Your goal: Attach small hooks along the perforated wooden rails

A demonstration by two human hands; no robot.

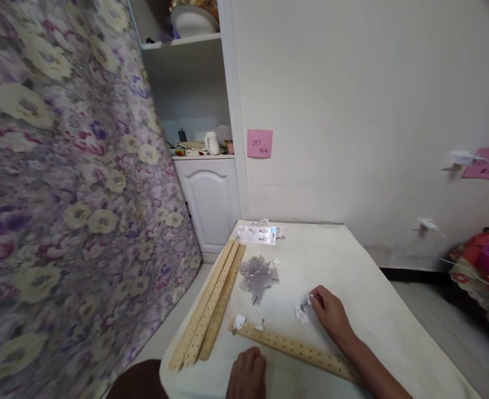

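Note:
My right hand (331, 311) is at the right side of the table, thumb and fingers pinched on a small white card at the edge of a little pile of white cards (301, 315). My left hand (248, 372) rests on the near edge with its fingers curled, and nothing shows in it. Just beyond it lies a wooden strip with rows of holes (288, 346), slanting down to the right under my right forearm. One white card (239, 321) stands at the strip's left end, and another small white piece (260, 327) sits farther along it.
Several more perforated wooden strips (211, 299) lie along the table's left side. A heap of small clear plastic bags (258, 278) sits in the middle. Clear packaging (256, 235) lies at the far edge, near the wall. A floral curtain (74, 194) hangs at left.

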